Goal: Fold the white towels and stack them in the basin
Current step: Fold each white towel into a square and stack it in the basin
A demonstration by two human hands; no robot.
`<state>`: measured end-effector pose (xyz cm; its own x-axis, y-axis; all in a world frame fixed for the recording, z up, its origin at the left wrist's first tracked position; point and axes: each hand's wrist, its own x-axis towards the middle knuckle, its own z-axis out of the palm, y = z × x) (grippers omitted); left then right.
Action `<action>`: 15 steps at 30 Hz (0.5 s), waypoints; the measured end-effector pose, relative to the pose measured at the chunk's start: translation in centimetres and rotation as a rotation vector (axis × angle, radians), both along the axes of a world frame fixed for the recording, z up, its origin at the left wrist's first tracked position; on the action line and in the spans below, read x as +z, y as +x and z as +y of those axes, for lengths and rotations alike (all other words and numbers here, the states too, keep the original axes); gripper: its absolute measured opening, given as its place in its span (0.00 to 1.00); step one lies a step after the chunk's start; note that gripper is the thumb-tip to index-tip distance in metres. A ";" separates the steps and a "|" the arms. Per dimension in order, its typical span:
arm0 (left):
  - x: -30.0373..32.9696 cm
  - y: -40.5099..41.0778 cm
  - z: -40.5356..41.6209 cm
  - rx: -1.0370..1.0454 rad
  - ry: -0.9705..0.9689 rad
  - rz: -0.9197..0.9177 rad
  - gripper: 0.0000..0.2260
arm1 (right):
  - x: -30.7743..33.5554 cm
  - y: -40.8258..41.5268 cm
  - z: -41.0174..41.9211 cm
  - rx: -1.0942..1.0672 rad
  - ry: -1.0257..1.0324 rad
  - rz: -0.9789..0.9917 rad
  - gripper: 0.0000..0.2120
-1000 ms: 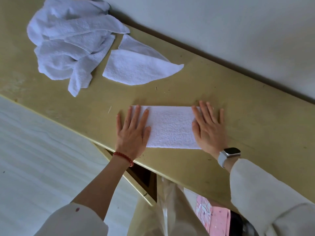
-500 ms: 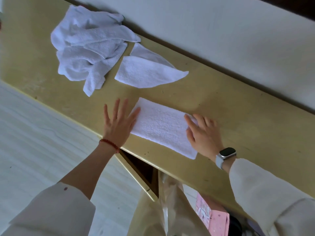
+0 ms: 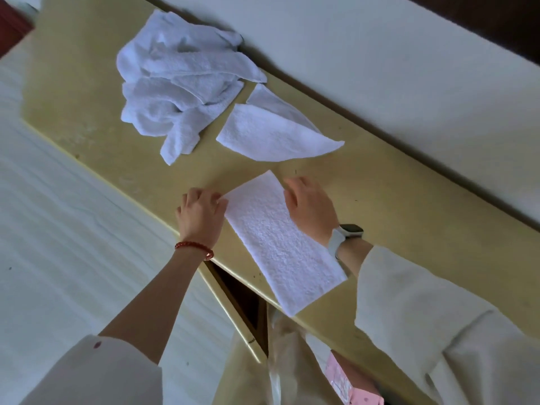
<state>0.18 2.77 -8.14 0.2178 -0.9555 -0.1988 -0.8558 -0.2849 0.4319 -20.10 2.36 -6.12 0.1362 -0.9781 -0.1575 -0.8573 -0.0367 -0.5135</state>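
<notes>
The folded towel (image 3: 280,238) has been turned since a second ago, so it now lies slanted with one end over the bench's (image 3: 409,200) near edge. Before, both hands lay flat on it; now the left hand (image 3: 200,214) and right hand (image 3: 311,209) curl their fingers on its far corners, likely for another fold. A towel pile (image 3: 178,83) and a half-folded towel (image 3: 271,135) wait by the far edge near the pale wall (image 3: 380,54); no basin shows.

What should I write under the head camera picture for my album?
Two hands, left hand and right hand, grip the far corners of a folded white towel on a yellow table.
</notes>
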 end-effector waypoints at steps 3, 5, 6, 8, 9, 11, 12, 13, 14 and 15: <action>-0.3 0.4 -0.4 0.003 0.040 0.054 0.11 | -0.6 2.5 -3.7 0.032 0.080 -0.005 0.14; -0.3 0.4 -0.6 -0.028 0.052 0.032 0.11 | -0.9 3.3 -5.4 0.072 0.118 0.069 0.14; -0.2 0.5 -0.6 -0.046 0.056 0.013 0.11 | -0.9 3.5 -6.1 0.087 0.150 0.099 0.13; -0.2 0.5 -0.7 -0.065 0.060 -0.003 0.10 | -0.7 3.9 -7.3 0.125 0.235 0.159 0.09; -0.1 0.5 -0.7 -0.071 0.060 -0.002 0.10 | -0.5 3.9 -7.7 0.150 0.284 0.190 0.05; -0.2 0.6 -0.7 -0.089 0.060 -0.007 0.10 | -0.1 3.9 -8.3 0.203 0.352 0.194 0.01; -0.2 0.6 -0.7 -0.098 0.060 -0.013 0.10 | 0.1 3.9 -8.4 0.226 0.370 0.168 0.02; -0.2 0.6 -0.6 -0.104 0.059 -0.018 0.11 | 0.3 3.7 -8.3 0.237 0.380 0.128 0.04; -0.1 0.6 -0.6 -0.112 0.055 -0.024 0.11 | 0.6 3.5 -8.3 0.240 0.381 0.087 0.04; -0.1 0.6 -0.6 -0.122 0.051 -0.033 0.11 | 0.9 3.2 -8.3 0.247 0.374 0.057 0.05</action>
